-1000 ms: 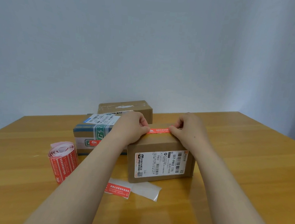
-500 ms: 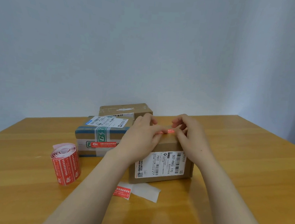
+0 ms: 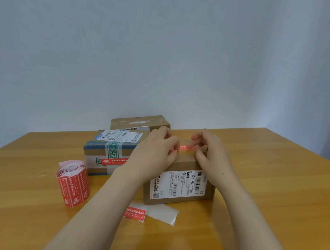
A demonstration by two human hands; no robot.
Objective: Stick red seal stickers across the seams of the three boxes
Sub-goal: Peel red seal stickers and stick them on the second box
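Left hand [image 3: 153, 153] fingers curled at the red sticker [image 3: 184, 148] (pinching? cannot tell), right hand [image 3: 212, 159] fingers apart: uneven pressing could crease it.

Table [image 3: 273, 194]: honey-yellow wood grain. Front box [image 3: 184, 163]: brown, white black-barcoded label [image 3: 179, 184], red seal sticker [image 3: 184, 147]. Middle box [image 3: 98, 151]: brown, blue and green-white tape. Sticker roll [image 3: 74, 184]: red, white print. Wall [image 3: 166, 55]: pale blue-grey.

We record two bare forearms [image 3: 101, 205], unclothed up to the left hand [image 3: 155, 152] and right hand [image 3: 211, 153]. We note one small dark spot [image 3: 223, 173] just below the right hand.
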